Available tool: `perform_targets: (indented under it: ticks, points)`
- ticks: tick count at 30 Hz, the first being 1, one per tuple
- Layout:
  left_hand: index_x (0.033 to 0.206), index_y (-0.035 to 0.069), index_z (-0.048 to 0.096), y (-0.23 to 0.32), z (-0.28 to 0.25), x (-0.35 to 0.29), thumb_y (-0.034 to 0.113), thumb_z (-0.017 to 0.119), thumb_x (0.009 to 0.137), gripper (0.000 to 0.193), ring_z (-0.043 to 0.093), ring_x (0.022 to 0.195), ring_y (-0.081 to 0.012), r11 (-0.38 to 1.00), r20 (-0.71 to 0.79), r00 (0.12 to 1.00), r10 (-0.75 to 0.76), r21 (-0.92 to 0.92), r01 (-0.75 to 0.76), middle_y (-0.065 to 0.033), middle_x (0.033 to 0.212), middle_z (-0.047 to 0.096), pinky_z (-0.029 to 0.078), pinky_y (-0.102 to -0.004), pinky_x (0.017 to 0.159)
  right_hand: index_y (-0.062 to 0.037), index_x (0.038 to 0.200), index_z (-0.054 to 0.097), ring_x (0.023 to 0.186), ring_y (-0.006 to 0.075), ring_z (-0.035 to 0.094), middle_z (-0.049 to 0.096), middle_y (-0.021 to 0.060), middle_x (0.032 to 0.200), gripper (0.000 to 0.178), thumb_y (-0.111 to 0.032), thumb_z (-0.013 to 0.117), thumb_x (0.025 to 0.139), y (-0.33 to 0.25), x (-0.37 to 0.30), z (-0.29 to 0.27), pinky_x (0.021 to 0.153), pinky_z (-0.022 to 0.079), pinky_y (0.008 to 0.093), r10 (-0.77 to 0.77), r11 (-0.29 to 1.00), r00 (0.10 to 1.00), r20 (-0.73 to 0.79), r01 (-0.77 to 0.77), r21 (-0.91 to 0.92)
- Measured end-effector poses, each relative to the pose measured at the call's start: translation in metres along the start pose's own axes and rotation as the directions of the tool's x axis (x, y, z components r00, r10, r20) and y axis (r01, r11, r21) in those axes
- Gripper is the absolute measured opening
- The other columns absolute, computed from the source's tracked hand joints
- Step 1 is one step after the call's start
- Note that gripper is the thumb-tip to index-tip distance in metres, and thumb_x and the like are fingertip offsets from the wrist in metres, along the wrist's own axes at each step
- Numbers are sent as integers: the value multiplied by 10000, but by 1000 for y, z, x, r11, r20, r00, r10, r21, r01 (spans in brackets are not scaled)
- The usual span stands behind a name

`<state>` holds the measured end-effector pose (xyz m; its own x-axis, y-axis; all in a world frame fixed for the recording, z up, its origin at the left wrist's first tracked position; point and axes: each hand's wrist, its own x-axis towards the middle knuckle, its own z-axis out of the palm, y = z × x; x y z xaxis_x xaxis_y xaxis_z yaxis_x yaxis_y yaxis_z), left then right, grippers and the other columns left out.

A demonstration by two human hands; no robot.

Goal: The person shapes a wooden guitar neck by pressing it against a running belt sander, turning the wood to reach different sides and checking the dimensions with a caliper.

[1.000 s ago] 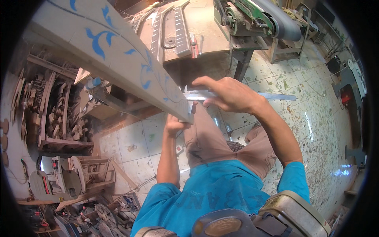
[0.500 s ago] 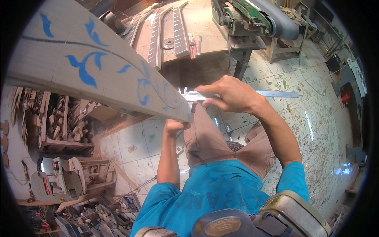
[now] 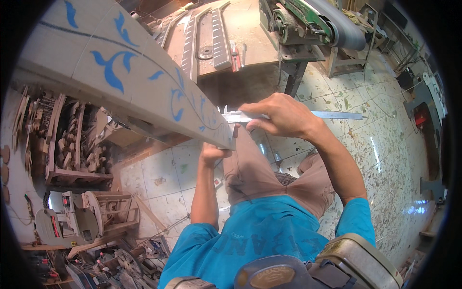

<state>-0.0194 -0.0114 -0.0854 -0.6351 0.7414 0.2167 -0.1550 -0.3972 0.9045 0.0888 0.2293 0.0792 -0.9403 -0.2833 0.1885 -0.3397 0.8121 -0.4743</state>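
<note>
A long pale wooden plank [image 3: 144, 98] with blue leaf inlays and a thin dark vine line slants from the upper left down to my lap. My left hand [image 3: 213, 152] is wrapped under its near end, with most of the fingers hidden behind the wood. In my right hand [image 3: 281, 115] is a metal vernier caliper [image 3: 238, 116], pinched between thumb and fingers. The caliper's jaws are at the plank's near end, and its beam sticks out to the right past my wrist. Whether both jaws touch the wood I cannot tell.
Ahead stands a worktable [image 3: 255, 41] bearing patterned strips [image 3: 221, 41], a dark disc [image 3: 206, 52] and red-handled pliers [image 3: 235, 55]. A green belt sander [image 3: 313, 24] is beyond on the right. Wood scraps fill a rack [image 3: 79, 176] at left, above a round-wheeled machine [image 3: 72, 219].
The plank's far part has swung slightly to the right and down in the picture. Both hands and the caliper have stayed nearly where they were.
</note>
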Motion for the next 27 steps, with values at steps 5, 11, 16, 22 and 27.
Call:
perform_targets:
  ticks: [5,11,16,22,27]
  points:
    - [1235,-34,667,3,7,2,54,627,417,824,638,1044,-209,1000,-22,1000,8,-20,-8,-90,1086,681,489,-297,869,-145,1287,681,840,357,721,762,119,924,398,-256,726,908,2,1,1,737,555,464,-12,1000,1000,-5,12,-16]
    - [1235,-9,664,1,9,2,52,647,434,804,621,1057,-190,996,-79,996,-37,-85,30,-86,1151,671,479,-288,861,-88,1151,730,747,417,678,699,199,779,339,-299,750,886,14,3,9,703,533,488,-24,992,996,-87,35,125]
    - [1268,-1,623,6,7,17,122,767,501,790,589,998,-194,981,7,998,67,182,-67,-89,1034,633,470,-355,923,-49,1152,743,760,424,682,698,238,797,377,-293,727,866,56,25,12,735,542,464,215,970,943,-255,-175,171]
    - [1259,2,638,36,47,26,225,861,639,695,615,845,-129,913,-379,897,229,403,-62,-31,916,642,515,-300,807,-26,1144,733,962,474,686,699,318,956,324,-127,612,862,157,95,16,862,529,510,430,897,750,-503,-418,143]
    - [1198,-31,675,41,43,47,157,874,709,560,715,848,-176,818,-546,717,434,572,-59,-117,957,757,569,-328,800,71,1208,668,1143,463,645,668,349,1173,425,-4,552,806,232,167,16,1006,497,510,534,773,727,-432,-627,-98]
